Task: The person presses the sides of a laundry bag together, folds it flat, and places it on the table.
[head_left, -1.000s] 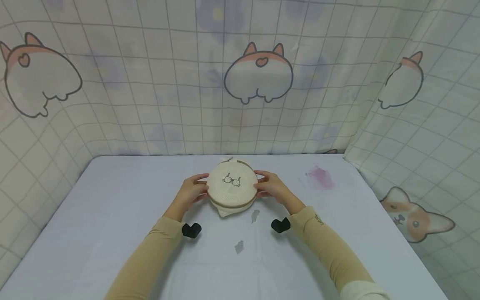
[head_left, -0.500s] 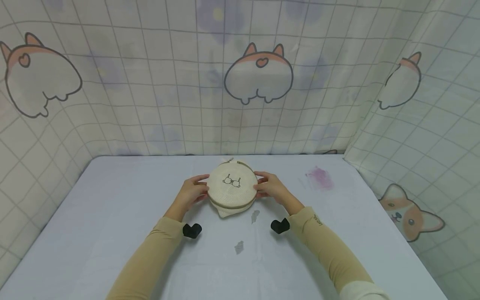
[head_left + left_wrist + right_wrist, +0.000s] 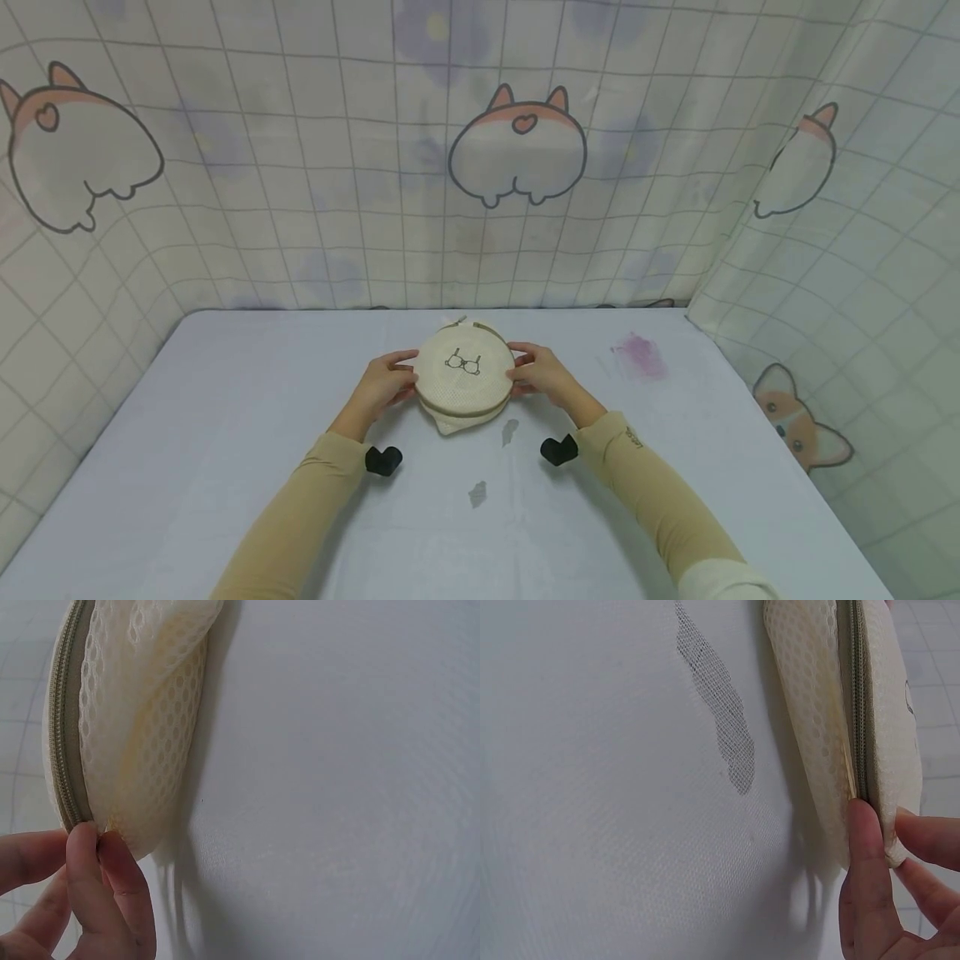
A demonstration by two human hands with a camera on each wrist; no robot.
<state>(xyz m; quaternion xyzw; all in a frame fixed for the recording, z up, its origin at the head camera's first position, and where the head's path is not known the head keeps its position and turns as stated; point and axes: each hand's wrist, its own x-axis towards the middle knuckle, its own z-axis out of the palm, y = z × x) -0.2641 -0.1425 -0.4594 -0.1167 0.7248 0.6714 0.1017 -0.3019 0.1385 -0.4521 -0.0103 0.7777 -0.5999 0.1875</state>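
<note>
A round cream mesh laundry bag [image 3: 465, 387], its top printed with a small pair of glasses, sits at the far middle of the table in the head view. My left hand [image 3: 381, 385] holds its left edge. On the opposite side, my right hand [image 3: 549, 375] grips the right edge. The left wrist view has fingertips pinching the rim beside the zipper [image 3: 64, 735], and honeycomb mesh sags beneath. Fingers and thumb close on the rim near the zipper [image 3: 859, 712] in the right wrist view too. What the bag contains cannot be made out.
A white cloth [image 3: 187, 467] covers the table. It bears grey patches [image 3: 478, 494] and a pink stain [image 3: 640, 356]. Grid-patterned curtains [image 3: 337, 150] with corgi prints hang behind and at both sides. Black heart-shaped pieces [image 3: 384, 461] sit at both wrists.
Both hands and the bag stay almost where they were. The corgi head print on the right curtain has shifted left and slightly up.
</note>
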